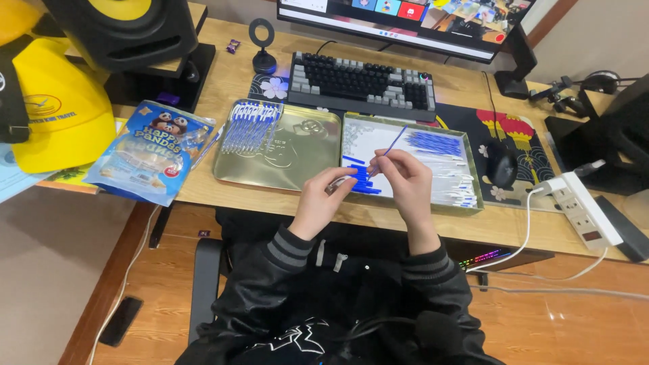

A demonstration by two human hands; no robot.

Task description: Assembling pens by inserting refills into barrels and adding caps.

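Note:
My right hand [404, 181] pinches a thin blue stick [393, 142] that points up and away over the right metal tray [473, 177]. My left hand [323, 200] is closed on a small pale piece at the tray's near left corner, close to the stick's lower end. Piles of blue sticks [433, 143] and white pieces [454, 181] lie in that tray. The left metal tray [304, 157] holds a row of white and blue assembled pieces [251, 126] at its far left.
A keyboard [362, 82] and monitor [405, 19] stand behind the trays. A mouse [501, 164] is on the right, then a white power strip [587, 211]. A blue snack bag [152, 150], yellow cap [64, 108] and black speaker [125, 27] are on the left.

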